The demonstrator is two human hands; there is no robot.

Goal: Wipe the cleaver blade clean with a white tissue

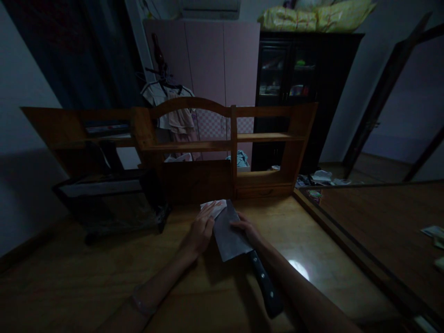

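Clearly the biggest thing in view is the wooden desk (pixel 145 286), its top dimly lit apart from one bright glare spot to the right of the forearms. At its far edge stands a wooden shelf unit (pixel 222 138) with open compartments; behind that are a pink wardrobe (pixel 215 64) and a dark glass-fronted cabinet (pixel 294 83).

Near the middle of the desk, just in front of the shelf unit, lies a cleaver (pixel 231 233). Its broad grey blade rests flat, or nearly flat, over a pale, reddish-marked piece (pixel 214 206) whose far end shows past the blade tip; the light is too low to say what that piece is. The black handle (pixel 265 284) points back toward the person and lies free, gripped by neither hand.

Both hands sit on the blade itself. The left hand (pixel 200 233) is laid open, fingers extended along the blade's left edge and touching the pale piece. The right hand (pixel 248 231) presses its fingers down on the blade's right side, near the spine.

Judging from this, the step is a flat press with the blade. Done well, it would call for even downward weight from both palms, fingertips kept clear of the sharp edge, and the blade held level so that it does not skid on the smooth wood.
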